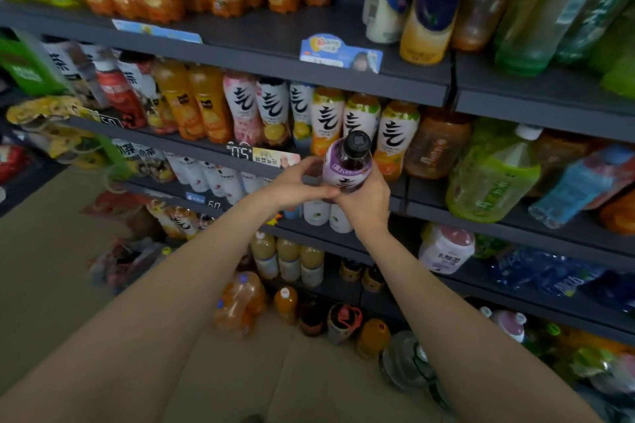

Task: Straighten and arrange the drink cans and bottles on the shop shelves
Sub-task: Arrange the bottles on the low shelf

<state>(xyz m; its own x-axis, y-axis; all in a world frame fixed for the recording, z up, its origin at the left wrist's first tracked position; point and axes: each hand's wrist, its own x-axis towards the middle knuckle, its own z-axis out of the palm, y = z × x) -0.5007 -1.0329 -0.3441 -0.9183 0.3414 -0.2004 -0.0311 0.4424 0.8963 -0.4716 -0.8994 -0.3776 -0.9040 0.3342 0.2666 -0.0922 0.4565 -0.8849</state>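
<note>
Both forearms reach up from the bottom of the view toward the shelves. Right hand [366, 197]: grip wrapped round the lower body of the purple bottle [347, 166], fingers curled behind it. Left hand [295, 182]: fingers curled against the bottle's left side, steadying or turning it; how firm that grip is I cannot tell.

Purple bottle: held in the air, just in front of the shelf edge [409, 194], black cap up and leaning slightly right. Long axis near upright. It sits directly in front of the row of white-and-orange bottles [395, 134], between the two hands, so neither hand is clearly nearer.

Judgement: bottle is being faced or readied for placing. Its matching white-label row lies beyond and above the hands, so the move calls for a push forward and away, keeping the bottle upright.

Risk: knocking the crowded orange bottles standing right behind it.
</note>
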